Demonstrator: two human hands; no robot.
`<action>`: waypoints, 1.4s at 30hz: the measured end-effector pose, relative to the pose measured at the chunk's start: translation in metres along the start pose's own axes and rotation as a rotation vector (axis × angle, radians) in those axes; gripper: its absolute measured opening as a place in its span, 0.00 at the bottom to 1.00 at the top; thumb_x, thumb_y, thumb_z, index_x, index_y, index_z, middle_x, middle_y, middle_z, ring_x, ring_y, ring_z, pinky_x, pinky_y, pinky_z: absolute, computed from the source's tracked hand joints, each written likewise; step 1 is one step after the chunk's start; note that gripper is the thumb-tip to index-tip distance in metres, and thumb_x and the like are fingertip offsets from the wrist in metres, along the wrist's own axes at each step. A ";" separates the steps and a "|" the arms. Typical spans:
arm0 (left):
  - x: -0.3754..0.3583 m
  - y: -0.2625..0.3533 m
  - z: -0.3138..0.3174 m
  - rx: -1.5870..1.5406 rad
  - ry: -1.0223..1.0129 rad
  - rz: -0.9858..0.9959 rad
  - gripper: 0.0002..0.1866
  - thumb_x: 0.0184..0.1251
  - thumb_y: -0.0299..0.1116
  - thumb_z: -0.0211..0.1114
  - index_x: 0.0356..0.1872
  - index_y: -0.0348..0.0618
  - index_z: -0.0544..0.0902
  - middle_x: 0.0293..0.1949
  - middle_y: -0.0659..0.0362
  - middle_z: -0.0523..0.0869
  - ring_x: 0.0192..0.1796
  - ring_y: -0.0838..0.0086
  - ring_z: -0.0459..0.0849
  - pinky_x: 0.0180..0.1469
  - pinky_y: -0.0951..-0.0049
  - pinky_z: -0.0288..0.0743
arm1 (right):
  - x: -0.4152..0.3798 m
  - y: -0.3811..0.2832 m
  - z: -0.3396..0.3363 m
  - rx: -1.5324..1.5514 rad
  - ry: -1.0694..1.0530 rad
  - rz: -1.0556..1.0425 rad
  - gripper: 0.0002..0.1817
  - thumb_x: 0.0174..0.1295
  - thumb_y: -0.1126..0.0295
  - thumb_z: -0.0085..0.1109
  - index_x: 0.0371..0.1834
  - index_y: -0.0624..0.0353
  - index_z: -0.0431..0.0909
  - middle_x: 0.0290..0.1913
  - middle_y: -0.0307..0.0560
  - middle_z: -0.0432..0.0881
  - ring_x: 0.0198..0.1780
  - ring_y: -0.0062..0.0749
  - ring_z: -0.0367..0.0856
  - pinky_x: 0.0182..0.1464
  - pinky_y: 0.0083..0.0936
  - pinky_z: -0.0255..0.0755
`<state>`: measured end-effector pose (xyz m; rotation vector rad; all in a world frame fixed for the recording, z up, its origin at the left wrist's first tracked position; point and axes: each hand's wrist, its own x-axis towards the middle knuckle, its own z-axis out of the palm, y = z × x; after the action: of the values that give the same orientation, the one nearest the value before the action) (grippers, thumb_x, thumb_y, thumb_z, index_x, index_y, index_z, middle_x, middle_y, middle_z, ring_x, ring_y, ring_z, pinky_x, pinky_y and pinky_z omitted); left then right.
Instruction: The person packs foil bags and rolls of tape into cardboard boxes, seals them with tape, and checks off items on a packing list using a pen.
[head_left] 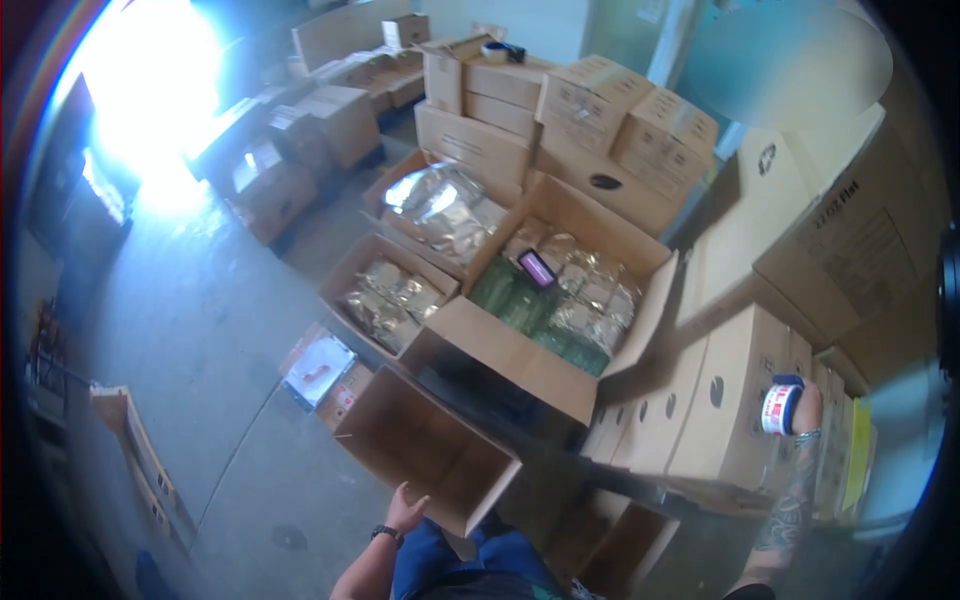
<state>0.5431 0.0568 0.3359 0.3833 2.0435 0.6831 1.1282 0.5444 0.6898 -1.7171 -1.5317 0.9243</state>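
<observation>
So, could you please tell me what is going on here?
A person is among cartons, with an open box right in front of their legs. Their left hand is at its near rim, fingers spread. Their right hand, out to the side by the stacked cartons, holds a labelled item, perhaps a roll or tub. Ahead, a larger box holds foil packs and green packs, with a small device on top.
</observation>
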 end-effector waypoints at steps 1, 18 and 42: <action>-0.008 0.007 -0.009 0.000 -0.012 -0.002 0.45 0.65 0.48 0.73 0.76 0.33 0.62 0.71 0.37 0.73 0.70 0.48 0.76 0.71 0.59 0.71 | 0.025 0.026 -0.016 0.027 0.081 0.054 0.19 0.70 0.68 0.44 0.40 0.67 0.87 0.39 0.49 0.89 0.39 0.32 0.87 0.45 0.31 0.81; -0.084 -0.100 -0.104 -0.002 0.074 -0.227 0.42 0.67 0.53 0.69 0.74 0.35 0.67 0.67 0.42 0.80 0.69 0.54 0.79 0.70 0.63 0.73 | 0.086 0.107 -0.037 -1.005 0.220 0.172 0.24 0.70 0.67 0.54 0.67 0.67 0.73 0.65 0.65 0.78 0.67 0.57 0.76 0.67 0.44 0.71; -0.133 -0.457 -0.330 -0.402 0.437 -0.290 0.38 0.66 0.47 0.72 0.69 0.30 0.72 0.61 0.37 0.83 0.63 0.53 0.84 0.63 0.63 0.78 | -0.604 -0.554 0.299 0.720 -0.018 -2.076 0.49 0.65 0.29 0.53 0.79 0.53 0.61 0.80 0.53 0.62 0.80 0.53 0.60 0.79 0.55 0.51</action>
<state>0.3319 -0.4809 0.2901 -0.3170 2.2291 1.0329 0.5381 0.0072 1.0420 0.6660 -1.6390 0.1424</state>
